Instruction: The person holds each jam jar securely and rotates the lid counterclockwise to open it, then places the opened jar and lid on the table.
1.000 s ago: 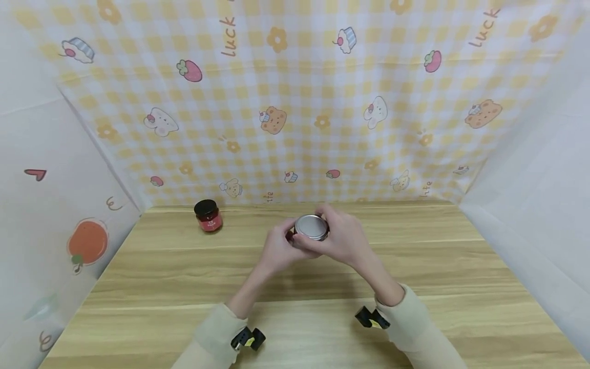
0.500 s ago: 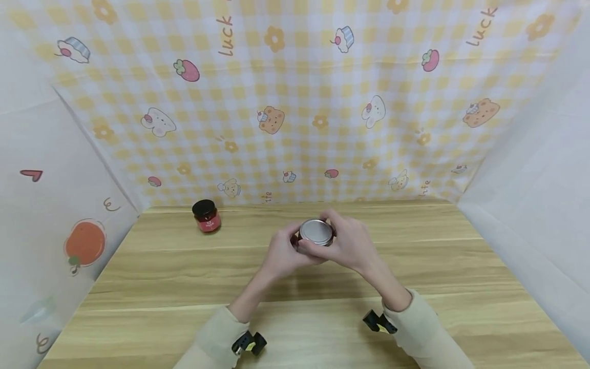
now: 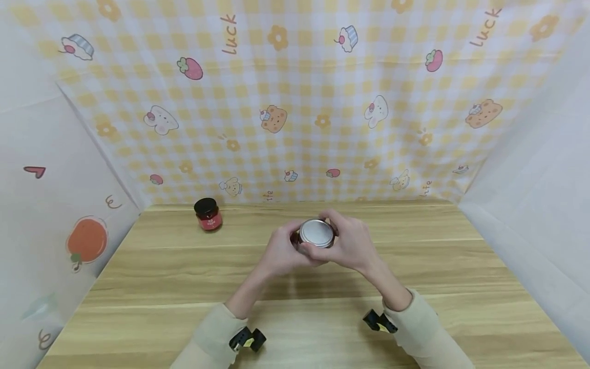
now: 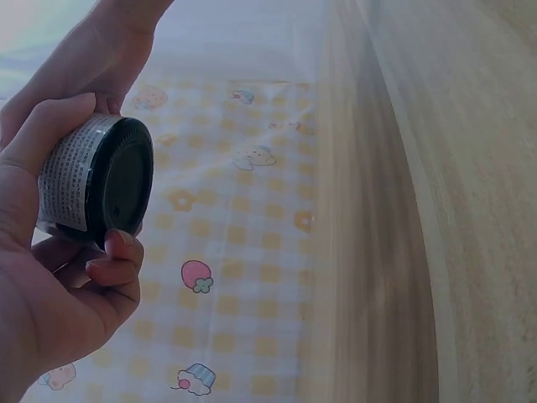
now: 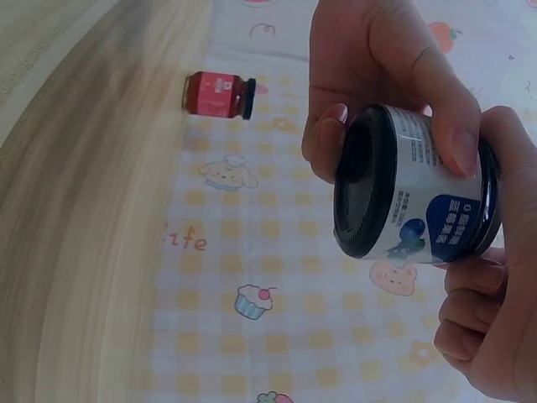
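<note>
Both hands hold a blueberry jam jar upright over the middle of the table. Its round silver lid [image 3: 316, 232] faces up in the head view. My left hand [image 3: 281, 252] grips the jar's body from the left, its thumb across the white label in the right wrist view. My right hand [image 3: 351, 243] curls round the lid from the right. In the right wrist view the jar [image 5: 424, 197] shows blueberries and a blue patch on its label. The dark glass base [image 4: 126, 180] shows in the left wrist view.
A second jar [image 3: 210, 219] with red contents, a pink-red label and a black lid stands at the table's back left. The wood-grain table [image 3: 175, 287] ends at a yellow checked cloth [image 3: 304, 148] behind. White sheets [image 3: 544, 169] hang at both sides.
Both hands have shifted slightly right and toward me with the jam jar since the first frame. In the last half second they have hardly moved.
</note>
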The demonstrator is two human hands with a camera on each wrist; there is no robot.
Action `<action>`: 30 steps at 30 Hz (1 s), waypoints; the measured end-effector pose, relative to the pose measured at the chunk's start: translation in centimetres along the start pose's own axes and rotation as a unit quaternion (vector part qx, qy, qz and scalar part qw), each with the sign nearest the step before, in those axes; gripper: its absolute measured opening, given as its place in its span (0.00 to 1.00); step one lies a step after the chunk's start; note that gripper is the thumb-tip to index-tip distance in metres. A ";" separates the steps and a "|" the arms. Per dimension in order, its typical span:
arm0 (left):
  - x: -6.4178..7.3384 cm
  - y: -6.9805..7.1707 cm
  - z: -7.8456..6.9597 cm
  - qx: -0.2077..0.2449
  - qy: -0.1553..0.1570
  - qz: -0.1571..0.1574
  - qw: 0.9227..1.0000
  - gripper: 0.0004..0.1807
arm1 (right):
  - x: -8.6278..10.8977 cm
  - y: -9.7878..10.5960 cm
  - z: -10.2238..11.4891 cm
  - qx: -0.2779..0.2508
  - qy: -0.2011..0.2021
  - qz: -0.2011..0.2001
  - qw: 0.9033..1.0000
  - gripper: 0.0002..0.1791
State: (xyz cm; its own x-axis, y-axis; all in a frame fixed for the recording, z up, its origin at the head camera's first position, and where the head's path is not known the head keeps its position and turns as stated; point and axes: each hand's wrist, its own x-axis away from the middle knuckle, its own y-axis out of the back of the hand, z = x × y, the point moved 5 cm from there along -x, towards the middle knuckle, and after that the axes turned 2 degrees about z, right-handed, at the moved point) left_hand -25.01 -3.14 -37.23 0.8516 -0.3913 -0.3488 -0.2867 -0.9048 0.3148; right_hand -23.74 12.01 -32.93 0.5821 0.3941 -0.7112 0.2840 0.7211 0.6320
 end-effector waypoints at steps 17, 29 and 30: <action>0.1 0.2 -0.3 0.086 -0.014 0.142 0.986 0.29 | -0.2 0.6 0.0 -0.103 0.005 0.121 0.987 0.31; 0.3 0.1 -0.4 0.127 -0.036 0.216 0.967 0.27 | -0.2 0.9 0.3 -0.167 0.017 0.177 0.970 0.25; 0.4 0.1 -0.4 0.134 -0.038 0.225 0.964 0.27 | -0.2 0.9 0.4 -0.174 0.018 0.183 0.968 0.26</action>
State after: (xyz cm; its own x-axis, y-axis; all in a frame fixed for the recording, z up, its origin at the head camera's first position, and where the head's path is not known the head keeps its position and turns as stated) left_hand -24.53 -3.32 -36.94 0.5823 -0.7566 -0.2975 -0.7321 -0.6471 0.2128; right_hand -23.32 12.33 -32.11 0.5671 0.6736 -0.4740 -0.2125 0.6757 0.7059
